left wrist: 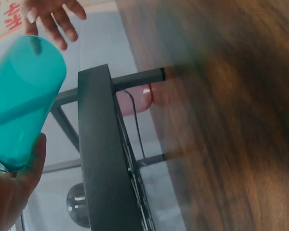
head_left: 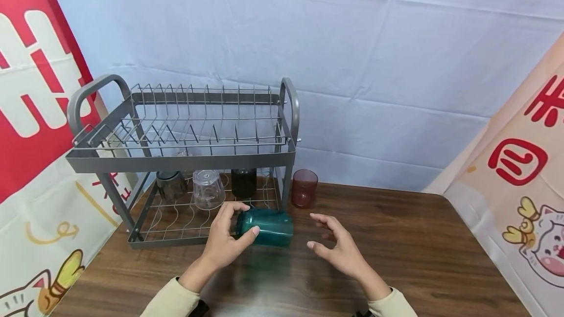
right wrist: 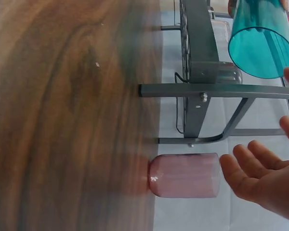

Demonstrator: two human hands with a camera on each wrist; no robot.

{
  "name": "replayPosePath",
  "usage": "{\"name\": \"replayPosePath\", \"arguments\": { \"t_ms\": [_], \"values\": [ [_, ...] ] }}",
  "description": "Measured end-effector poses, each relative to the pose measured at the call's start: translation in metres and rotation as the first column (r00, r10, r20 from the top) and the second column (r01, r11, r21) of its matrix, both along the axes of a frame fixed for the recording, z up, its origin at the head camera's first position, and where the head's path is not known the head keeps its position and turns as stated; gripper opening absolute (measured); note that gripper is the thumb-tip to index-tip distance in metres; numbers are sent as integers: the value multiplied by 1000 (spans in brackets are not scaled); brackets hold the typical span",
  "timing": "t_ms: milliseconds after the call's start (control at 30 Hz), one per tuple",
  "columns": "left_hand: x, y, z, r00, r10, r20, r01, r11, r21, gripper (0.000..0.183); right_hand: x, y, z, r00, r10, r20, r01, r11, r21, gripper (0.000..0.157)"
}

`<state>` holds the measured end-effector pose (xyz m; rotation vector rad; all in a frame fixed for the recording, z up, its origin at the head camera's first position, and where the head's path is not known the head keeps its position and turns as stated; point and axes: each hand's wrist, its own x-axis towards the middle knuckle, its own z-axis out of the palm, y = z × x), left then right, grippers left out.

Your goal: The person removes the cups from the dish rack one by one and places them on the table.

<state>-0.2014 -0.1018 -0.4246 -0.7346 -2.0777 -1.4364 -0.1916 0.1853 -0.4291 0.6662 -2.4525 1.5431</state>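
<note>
Tilted on its side, a translucent teal cup [head_left: 268, 228] is gripped near its base by my left hand [head_left: 226, 236], with thumb and fingers round it. It is held in front of the rack's lower right, and in the right wrist view the rim of the teal cup [right wrist: 260, 50] faces the right hand's side. My right hand [head_left: 341, 251] holds nothing; its fingers are spread and loosely bent, a short gap to the right of the cup. A pinkish-red cup [head_left: 304, 188] stands on the table beside the rack, behind the right hand.
A grey two-tier dish rack [head_left: 180, 163] stands at the left on the wooden table [head_left: 396, 248]. On its lower tier are a clear glass [head_left: 208, 190], a smoky grey glass [head_left: 171, 186] and a dark cup [head_left: 244, 183]. A pale cloth [head_left: 352, 62] hangs behind.
</note>
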Motion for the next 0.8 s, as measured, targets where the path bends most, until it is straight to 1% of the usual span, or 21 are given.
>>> {"name": "replayPosePath", "arguments": {
  "t_ms": [100,167,233,267,367,467,533,633,733,800],
  "values": [
    [0,3,-2,1000,-14,-6,14,1000,-3,43,2,-1,-2,1000,18,-7,-18,999,-51,57],
    [0,5,-2,1000,-22,-4,22,1000,-2,43,3,-1,-4,999,35,-31,-38,996,-82,58],
    [2,7,-1,999,-40,-14,40,999,7,43,2,0,-5,997,56,-57,-62,993,-103,58],
    [4,8,2,998,-53,-25,53,999,13,43,2,0,-6,995,72,-69,-80,989,-121,58],
    [10,10,11,994,-92,-50,94,995,32,41,1,1,-9,988,136,-69,-148,969,-200,56],
    [16,13,19,993,-115,-41,117,992,53,39,1,1,-9,979,197,-55,-204,936,-288,54],
    [17,14,21,992,-127,-15,128,989,76,39,2,1,-9,972,229,-54,-234,916,-327,54],
    [17,15,19,986,-164,15,161,980,118,39,3,-1,-8,960,271,-71,-279,894,-352,54],
    [15,16,15,977,-210,25,203,966,161,39,2,-1,-8,948,308,-84,-317,879,-355,56],
    [14,17,13,971,-237,21,229,956,185,40,1,-2,-7,943,323,-74,-328,874,-359,57]
  ]
}}
